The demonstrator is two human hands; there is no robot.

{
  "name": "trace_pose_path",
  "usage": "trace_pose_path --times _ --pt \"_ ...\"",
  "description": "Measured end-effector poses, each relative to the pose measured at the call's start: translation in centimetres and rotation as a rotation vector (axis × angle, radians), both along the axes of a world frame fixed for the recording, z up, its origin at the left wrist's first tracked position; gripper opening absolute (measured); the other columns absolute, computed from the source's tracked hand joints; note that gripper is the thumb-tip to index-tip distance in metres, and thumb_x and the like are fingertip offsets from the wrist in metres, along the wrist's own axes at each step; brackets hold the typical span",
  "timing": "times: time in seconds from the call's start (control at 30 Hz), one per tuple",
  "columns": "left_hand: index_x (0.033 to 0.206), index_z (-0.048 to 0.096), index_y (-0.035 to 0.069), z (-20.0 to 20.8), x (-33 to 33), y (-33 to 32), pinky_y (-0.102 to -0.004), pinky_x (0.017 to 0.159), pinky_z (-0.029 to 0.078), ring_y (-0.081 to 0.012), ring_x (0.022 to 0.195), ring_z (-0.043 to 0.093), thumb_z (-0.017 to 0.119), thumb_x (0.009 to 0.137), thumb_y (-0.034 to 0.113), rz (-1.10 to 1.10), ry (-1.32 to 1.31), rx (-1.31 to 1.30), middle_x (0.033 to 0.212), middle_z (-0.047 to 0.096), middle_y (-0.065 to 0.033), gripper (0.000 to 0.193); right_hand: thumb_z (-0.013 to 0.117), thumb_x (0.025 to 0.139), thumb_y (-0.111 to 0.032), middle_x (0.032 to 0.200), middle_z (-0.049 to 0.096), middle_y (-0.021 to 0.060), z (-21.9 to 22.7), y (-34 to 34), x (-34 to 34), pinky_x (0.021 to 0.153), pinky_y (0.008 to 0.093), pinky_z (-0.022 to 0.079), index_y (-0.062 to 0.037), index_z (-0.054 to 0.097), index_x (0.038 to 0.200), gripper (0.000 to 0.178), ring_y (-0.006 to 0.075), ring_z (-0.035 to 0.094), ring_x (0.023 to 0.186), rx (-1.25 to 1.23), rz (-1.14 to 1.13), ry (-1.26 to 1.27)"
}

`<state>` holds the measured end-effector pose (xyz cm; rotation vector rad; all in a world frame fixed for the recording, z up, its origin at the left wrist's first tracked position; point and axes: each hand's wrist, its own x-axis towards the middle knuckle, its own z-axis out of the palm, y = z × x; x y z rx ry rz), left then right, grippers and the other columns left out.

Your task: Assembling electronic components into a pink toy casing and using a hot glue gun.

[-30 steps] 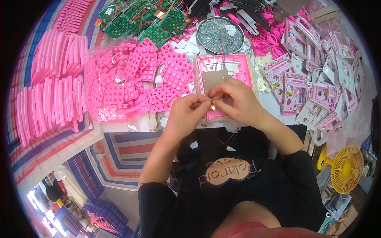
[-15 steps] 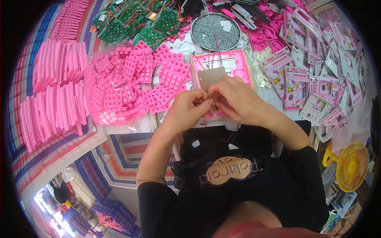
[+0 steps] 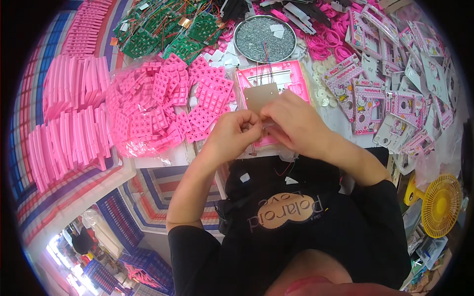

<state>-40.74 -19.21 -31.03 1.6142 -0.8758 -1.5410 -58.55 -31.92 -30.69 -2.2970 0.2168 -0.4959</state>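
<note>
Both hands meet over the near end of a pink plastic casing. My left hand is closed, its thumb and forefinger pinched at the tips. Against it, the fingers of my right hand are also pinched together. Whatever sits between the fingertips is too small and covered to make out. A flat brown board lies on the casing just beyond my fingers, partly covered by my right hand. Thin red and dark wires run from the board's far edge toward a round metal tray full of small screws.
Pink keypads spill from a clear bag at left, beside stacked pink plastic parts. Green circuit boards with wires pile up at the back. Printed cards cover the right side. A yellow fan stands at lower right.
The whole view has shifted slightly. My hands stay pinched together at the casing's near end, with only small finger movement.
</note>
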Motion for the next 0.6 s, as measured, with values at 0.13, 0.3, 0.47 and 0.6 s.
trace_pose_path --times 0.13,0.3,0.47,0.6 --pt "0.102 0.067 0.0 -0.1 -2.2 0.7 -0.0197 0.051 0.046 -0.0049 0.058 0.058 0.062 0.1 0.013 0.247 0.226 0.005 0.081 0.07 -0.0036 0.014 0.07 0.084 -0.004 0.089 0.061 0.009 0.7 2.4 -2.2 0.06 0.0345 0.05 -0.003 0.062 0.1 0.018 0.0229 0.065 0.073 0.304 -0.188 0.088" --pt "0.1 0.066 0.0 0.3 -5.2 0.5 -0.0197 0.053 0.048 -0.0057 0.06 0.06 0.064 0.099 0.01 0.412 0.178 -0.134 0.081 0.07 -0.0043 0.011 0.069 0.084 -0.002 0.096 0.068 0.0093 -0.3 2.9 -3.0 0.064 0.026 0.056 0.0006 0.065 0.104 0.021 0.0152 0.071 0.077 0.716 -0.234 -0.056" --pt "0.094 0.067 -0.002 0.2 -5.1 0.4 -0.0191 0.054 0.046 -0.0035 0.067 0.059 0.069 0.093 0.005 0.357 0.062 -0.146 0.079 0.067 -0.0013 0.007 0.073 0.083 -0.003 0.094 0.071 0.0117 -0.7 3.0 -3.1 0.067 0.0282 0.059 0.0008 0.067 0.103 0.022 0.0198 0.073 0.076 0.418 -0.271 -0.043" --pt "0.093 0.068 -0.002 -0.3 -5.0 0.5 -0.0187 0.056 0.044 -0.0027 0.065 0.057 0.07 0.092 0.004 0.4 0.067 -0.159 0.078 0.066 0.0 0.006 0.074 0.084 -0.004 0.09 0.071 0.0125 -0.8 3.2 -2.9 0.064 0.0298 0.059 -0.0007 0.068 0.102 0.02 0.0224 0.073 0.074 0.276 -0.308 -0.113"
